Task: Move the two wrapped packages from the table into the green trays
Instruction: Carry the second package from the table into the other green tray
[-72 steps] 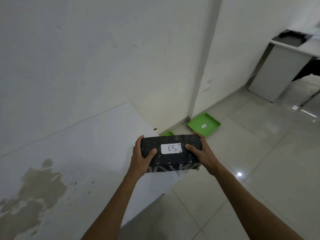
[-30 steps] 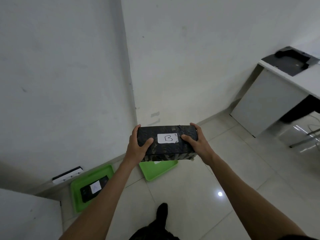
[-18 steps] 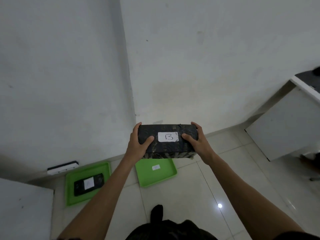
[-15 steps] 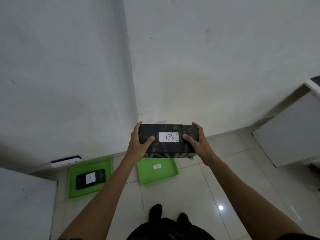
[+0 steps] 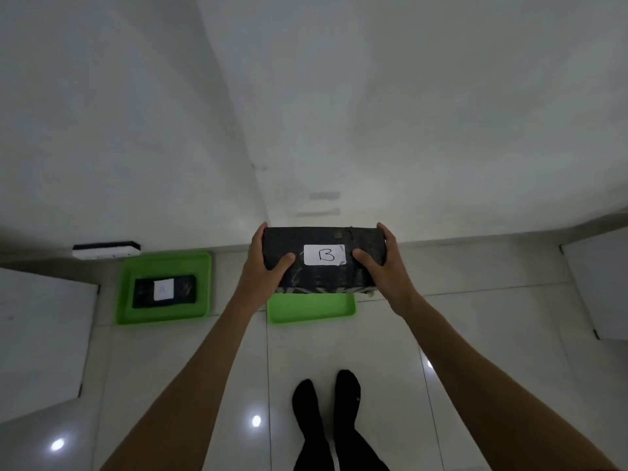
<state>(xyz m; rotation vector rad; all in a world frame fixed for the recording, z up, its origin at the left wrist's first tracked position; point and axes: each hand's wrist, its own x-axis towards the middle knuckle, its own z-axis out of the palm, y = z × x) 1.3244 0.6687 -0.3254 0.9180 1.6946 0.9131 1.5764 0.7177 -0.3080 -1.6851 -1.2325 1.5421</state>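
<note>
Head view: left hand [image 5: 263,270] and right hand [image 5: 380,270] grip package B [image 5: 323,260] by its ends, fingers [image 5: 258,236] clamped on it, in the air above the right tray [image 5: 311,309]. Left of that tray, package A [image 5: 164,290] lies inside the left tray [image 5: 166,260] on the floor [image 5: 475,300].

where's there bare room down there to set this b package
The right green tray, below the dark wrapped package labelled B held by the left hand and right hand, shows bare. The left green tray is crowded: the package labelled A fills its middle. Bare tile lies between the trays.
</note>
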